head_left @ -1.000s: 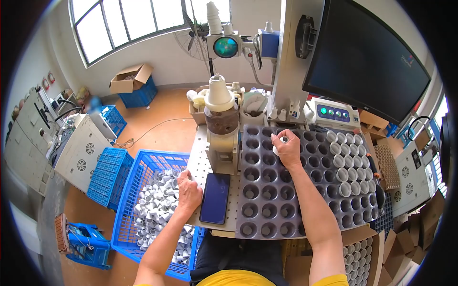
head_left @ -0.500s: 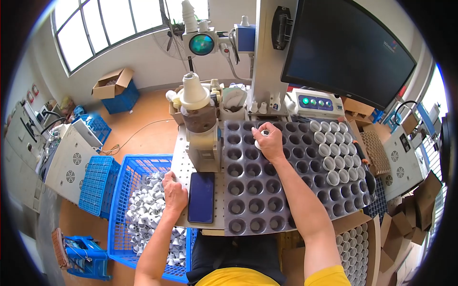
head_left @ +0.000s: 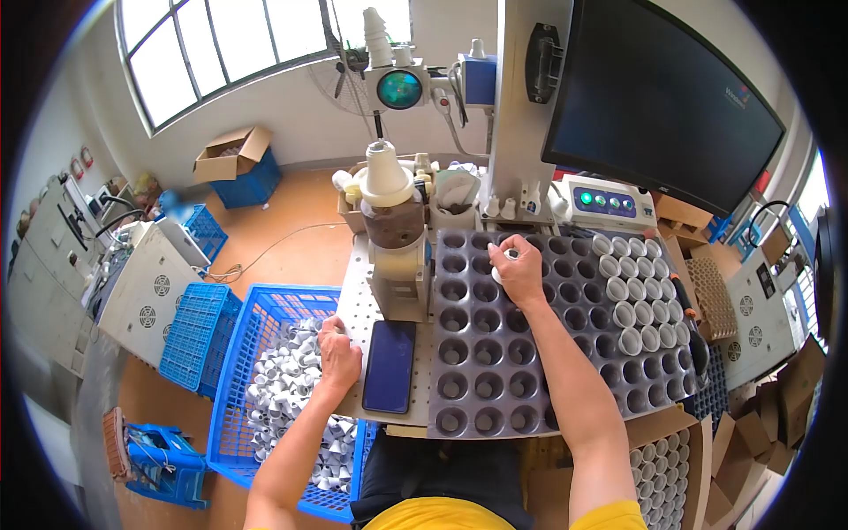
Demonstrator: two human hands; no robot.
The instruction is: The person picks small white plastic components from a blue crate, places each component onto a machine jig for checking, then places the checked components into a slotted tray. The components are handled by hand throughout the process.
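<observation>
At the far left, grey cabinets (head_left: pixel 53 238) curve along the picture's edge, with open orange floor (head_left: pixel 291 221) between them and the bench. A small blue crate (head_left: pixel 199 336) sits just beside a large blue basket (head_left: pixel 265 305) heaped with white pipe fittings (head_left: pixel 287 380); the basket's near end is cut off behind the person's left arm and the bench edge.

The left hand (head_left: pixel 339 355) rests at the left edge of the perforated metal bench (head_left: pixel 360 305), where bench meets basket. Its fingers are curled downward; whether they hold a fitting cannot be told. A dark phone (head_left: pixel 389 366) lies flat just to the right of this hand, near the bench's front edge.

Behind the phone stands a cream and brown fixture topped by a white cone (head_left: pixel 389 177), under a lens (head_left: pixel 399 90) on a metal column.

A grey tray (head_left: pixel 495 389) of round pockets fills the middle of the bench. Its left and centre pockets are open; white caps (head_left: pixel 632 300) fill several pockets on the right side. The right arm stretches forward across the tray. The right hand (head_left: pixel 521 272) is over the tray's back rows, thumb and fingers pinching a small white fitting (head_left: pixel 511 255), partly hidden by the fingers.

To the right, a large dark monitor (head_left: pixel 662 97) overhangs a control box (head_left: pixel 609 201) with green lights. Cardboard boxes (head_left: pixel 768 415) crowd the right edge, distorted by the lens.
</observation>
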